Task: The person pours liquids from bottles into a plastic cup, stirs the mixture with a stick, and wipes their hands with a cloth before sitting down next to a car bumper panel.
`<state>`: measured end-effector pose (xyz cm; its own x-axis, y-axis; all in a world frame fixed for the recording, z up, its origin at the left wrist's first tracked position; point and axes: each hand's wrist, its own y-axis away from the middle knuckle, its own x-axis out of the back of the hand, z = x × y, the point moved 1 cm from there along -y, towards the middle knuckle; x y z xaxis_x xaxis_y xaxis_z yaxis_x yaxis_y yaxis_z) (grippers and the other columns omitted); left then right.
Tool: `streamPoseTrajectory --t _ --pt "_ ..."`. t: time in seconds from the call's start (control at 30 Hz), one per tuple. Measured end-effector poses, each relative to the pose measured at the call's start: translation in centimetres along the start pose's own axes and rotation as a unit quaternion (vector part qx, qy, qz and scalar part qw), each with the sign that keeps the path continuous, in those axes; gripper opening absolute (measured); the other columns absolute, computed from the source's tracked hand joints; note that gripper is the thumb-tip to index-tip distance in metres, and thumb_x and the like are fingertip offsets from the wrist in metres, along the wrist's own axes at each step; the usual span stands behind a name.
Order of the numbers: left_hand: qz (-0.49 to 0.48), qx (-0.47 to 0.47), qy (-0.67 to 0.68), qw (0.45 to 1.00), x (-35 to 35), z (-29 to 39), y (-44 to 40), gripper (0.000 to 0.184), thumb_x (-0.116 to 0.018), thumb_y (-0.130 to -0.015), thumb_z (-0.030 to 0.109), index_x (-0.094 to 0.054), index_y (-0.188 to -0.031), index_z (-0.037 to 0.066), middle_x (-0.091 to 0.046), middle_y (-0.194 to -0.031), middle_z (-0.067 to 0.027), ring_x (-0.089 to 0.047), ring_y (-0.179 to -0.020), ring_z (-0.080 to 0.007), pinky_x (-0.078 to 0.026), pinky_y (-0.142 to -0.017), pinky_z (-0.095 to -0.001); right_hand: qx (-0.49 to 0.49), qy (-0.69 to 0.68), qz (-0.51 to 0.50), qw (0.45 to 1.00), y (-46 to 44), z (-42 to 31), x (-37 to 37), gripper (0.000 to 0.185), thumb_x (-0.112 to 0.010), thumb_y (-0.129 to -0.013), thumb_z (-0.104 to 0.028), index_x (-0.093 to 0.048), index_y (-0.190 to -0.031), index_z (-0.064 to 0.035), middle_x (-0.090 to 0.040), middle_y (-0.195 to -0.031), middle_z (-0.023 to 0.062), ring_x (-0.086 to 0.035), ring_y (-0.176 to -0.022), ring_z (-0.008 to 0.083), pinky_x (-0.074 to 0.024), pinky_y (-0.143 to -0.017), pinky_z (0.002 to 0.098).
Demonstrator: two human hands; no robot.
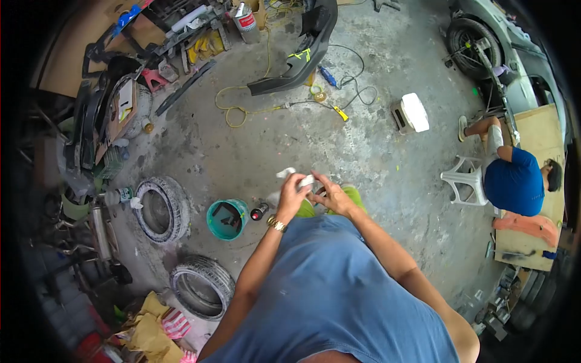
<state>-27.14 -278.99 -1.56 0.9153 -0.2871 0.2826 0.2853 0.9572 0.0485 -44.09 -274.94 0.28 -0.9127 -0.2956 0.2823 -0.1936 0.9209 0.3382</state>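
My left hand [293,196], with a gold watch [277,224] at its wrist, is closed on a crumpled white piece of cloth or paper [307,181]. One end of it sticks out past the knuckles. Facing it, my right hand [334,197] has its fingers bent in, with the index finger against the same white piece; part of that grip is hidden. Both hands are held in front of my blue shirt, above my green shoes. Down on the floor to the left are a dark bottle with a red cap [259,211] and a teal bucket [243,209] containing dark pieces.
Two tires [177,209] lie at left. Ahead are a black bumper [284,83], a yellow cord [233,115] and a white container [414,112]. At right, a person in blue [514,184] sits on a white stool [463,179] beside a car [523,78].
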Motion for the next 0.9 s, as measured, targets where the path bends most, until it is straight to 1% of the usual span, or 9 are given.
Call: streamPoseTrajectory --t 0.13,0.23,0.4,0.47,0.67,0.8,0.83,0.87,0.9 --pt "-0.103 0.113 0.147 0.977 -2.6 0.3 -10.6 0.033 -0.068 -0.083 0.005 -0.054 -0.113 0.002 -0.063 -0.106 -0.0068 -0.060 -0.096 -0.0140 -0.049 -0.084 -0.0303 0.033 -0.073 0.136 0.988 -8.2 -0.2 4.6 0.048 -0.066 -0.086 -0.010 -0.048 -0.129 -0.0034 -0.062 -0.104 0.0192 -0.065 -0.091 0.0298 -0.0525 -0.075 0.0367" --pt "-0.113 0.097 0.135 0.980 -2.1 -0.3 -18.0 0.034 -0.066 -0.087 0.007 -0.053 -0.118 0.002 -0.064 -0.108 -0.0085 -0.062 -0.096 -0.0166 -0.050 -0.084 -0.0301 0.016 -0.055 0.129 0.990 -15.3 2.9 8.7 0.039 -0.066 -0.085 -0.011 -0.052 -0.121 -0.0025 -0.064 -0.095 0.0184 -0.066 -0.086 0.0315 -0.0524 -0.074 0.0381" --pt "0.018 0.220 0.001 0.975 1.9 -6.8 -25.1 0.016 -0.065 -0.090 0.014 -0.060 -0.083 0.000 -0.060 -0.064 -0.0020 -0.053 -0.056 -0.0067 -0.043 -0.052 -0.0241 -0.034 0.002 0.027 0.999 -28.0 9.9 15.2 0.021 -0.069 -0.084 -0.011 -0.056 -0.097 -0.0030 -0.055 -0.074 0.0101 -0.054 -0.071 0.0198 -0.0443 -0.063 0.0354" --pt "0.053 0.288 0.020 0.956 3.2 -8.5 -27.0 0.021 -0.065 -0.091 0.015 -0.060 -0.076 0.001 -0.060 -0.061 -0.0031 -0.051 -0.053 -0.0064 -0.040 -0.050 -0.0236 -0.074 0.024 -0.011 0.997 -32.5 11.0 17.5 0.027 -0.071 -0.081 -0.017 -0.056 -0.098 -0.0024 -0.062 -0.079 0.0218 -0.062 -0.074 0.0384 -0.0471 -0.065 0.0431" --pt "0.081 0.452 0.050 0.887 5.2 -13.8 -34.1 0.039 -0.062 -0.093 0.022 -0.059 -0.061 0.000 -0.055 -0.052 -0.0028 -0.050 -0.048 -0.0078 -0.040 -0.047 -0.0231 -0.136 0.064 -0.041 0.988 -43.9 18.6 17.6 0.051 -0.073 -0.078 -0.032 -0.048 -0.114 -0.0071 -0.065 -0.089 0.0198 -0.062 -0.089 0.0391 -0.0474 -0.077 0.0476" --pt "0.063 0.427 0.121 0.894 3.4 -28.0 -35.2 0.026 -0.061 -0.094 0.027 -0.064 -0.093 0.001 -0.064 -0.072 -0.0057 -0.054 -0.055 -0.0078 -0.044 -0.048 -0.0229 -0.137 0.152 -0.093 0.974 -51.3 27.2 13.1 0.041 -0.069 -0.082 -0.033 -0.054 -0.107 -0.0036 -0.066 -0.092 0.0186 -0.064 -0.087 0.0350 -0.0490 -0.075 0.0427" --pt "-0.025 0.422 0.058 0.904 3.0 -30.4 -36.1 0.032 -0.063 -0.093 0.027 -0.059 -0.113 0.002 -0.067 -0.093 -0.0090 -0.059 -0.067 -0.0122 -0.050 -0.059 -0.0255 -0.164 0.083 -0.094 0.978 -52.2 29.5 10.9 0.039 -0.069 -0.083 -0.029 -0.054 -0.107 -0.0028 -0.066 -0.092 0.0176 -0.065 -0.086 0.0328 -0.0493 -0.073 0.0411" --pt "-0.027 0.426 0.066 0.902 1.9 -33.2 -37.7 0.032 -0.063 -0.093 0.027 -0.059 -0.113 0.002 -0.067 -0.093 -0.0090 -0.059 -0.067 -0.0122 -0.050 -0.059 -0.0255 -0.186 0.018 -0.089 0.978 -53.9 32.0 9.3 0.037 -0.069 -0.083 -0.026 -0.055 -0.107 -0.0019 -0.067 -0.092 0.0166 -0.066 -0.086 0.0307 -0.0496 -0.071 0.0394" --pt "-0.051 0.319 -0.023 0.946 1.0 -35.8 -39.6 0.036 -0.064 -0.092 0.026 -0.058 -0.117 0.002 -0.067 -0.097 -0.0098 -0.060 -0.072 -0.0149 -0.051 -0.066 -0.0276 -0.200 0.033 -0.098 0.974 -56.1 31.7 8.7 0.034 -0.067 -0.084 -0.021 -0.055 -0.109 0.0000 -0.068 -0.091 0.0154 -0.067 -0.085 0.0268 -0.0501 -0.068 0.0365"
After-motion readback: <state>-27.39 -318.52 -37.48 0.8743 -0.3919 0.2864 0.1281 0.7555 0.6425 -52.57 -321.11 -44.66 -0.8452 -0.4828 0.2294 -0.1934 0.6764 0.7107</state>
